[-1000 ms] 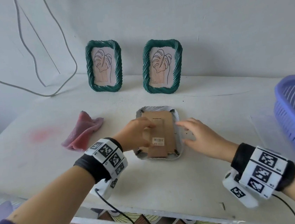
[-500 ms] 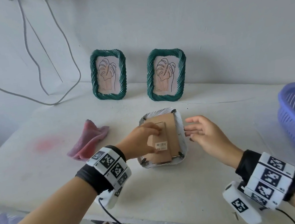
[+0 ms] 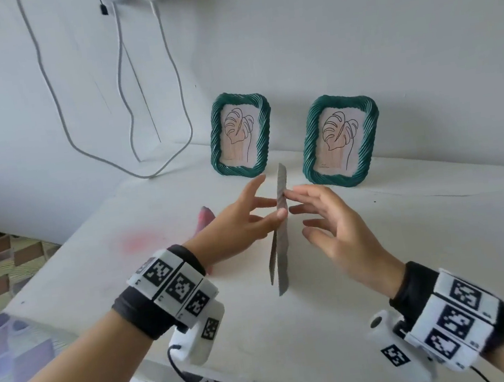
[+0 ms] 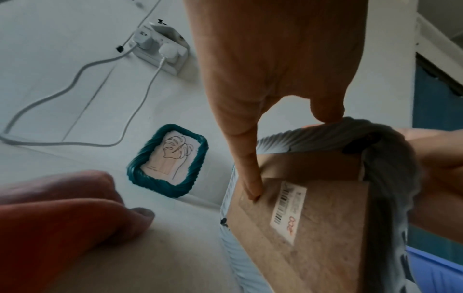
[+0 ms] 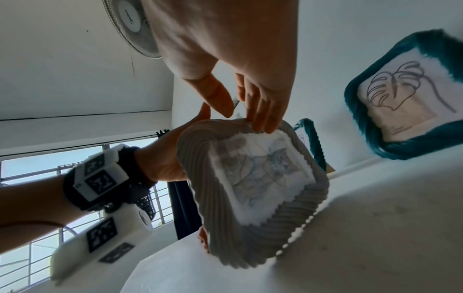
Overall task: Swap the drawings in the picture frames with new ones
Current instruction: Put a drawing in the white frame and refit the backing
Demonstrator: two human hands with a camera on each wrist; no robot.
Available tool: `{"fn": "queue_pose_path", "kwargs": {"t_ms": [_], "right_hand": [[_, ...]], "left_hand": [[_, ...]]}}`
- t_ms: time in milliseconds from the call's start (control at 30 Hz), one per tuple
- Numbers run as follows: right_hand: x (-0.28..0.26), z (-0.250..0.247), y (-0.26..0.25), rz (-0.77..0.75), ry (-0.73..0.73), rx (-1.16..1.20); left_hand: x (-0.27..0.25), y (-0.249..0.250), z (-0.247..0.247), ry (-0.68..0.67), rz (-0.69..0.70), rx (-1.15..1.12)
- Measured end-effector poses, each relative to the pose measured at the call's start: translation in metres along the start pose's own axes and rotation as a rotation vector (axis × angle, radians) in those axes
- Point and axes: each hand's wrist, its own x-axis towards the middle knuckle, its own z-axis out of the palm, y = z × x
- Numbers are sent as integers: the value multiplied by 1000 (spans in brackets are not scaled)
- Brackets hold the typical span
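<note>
Holding grey frame [image 3: 281,234] edge-on | right wrist: drawing [image 5: 260,170] | left wrist: backing [image 4: 313,228]

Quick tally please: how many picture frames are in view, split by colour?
Green frames: 2, one on the left and one on the right, both upright against the wall.
Grey frame: 1, held on edge between the left hand and right hand.
Total: 3 frames.
</note>
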Motion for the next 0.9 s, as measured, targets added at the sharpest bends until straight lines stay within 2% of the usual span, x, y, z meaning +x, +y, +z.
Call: {"fn": "queue_pose_path", "kwargs": {"t_ms": [167,333,500,767,833,900], "right_hand": [[13,14,13,44,-24,-133],[13,6,30,183,-185,-339],[6,-9,47,249,-294,-408],[-9,-51,71,332,-324,-563],[-12,-61,71,340,-319,-567],[-14,-68,72,346,-317,-572]], "left_hand": [[-12,-16,-22,10,-90,-326],[-18,-30,-30,-34,-122,-585],[-6,-44,-23,-60,-197,-678],[35,-42,14,-103,-276,-467],[45,-41,23,-86,-292,-318],[54,-43,28,-76,-264,-76]]}}
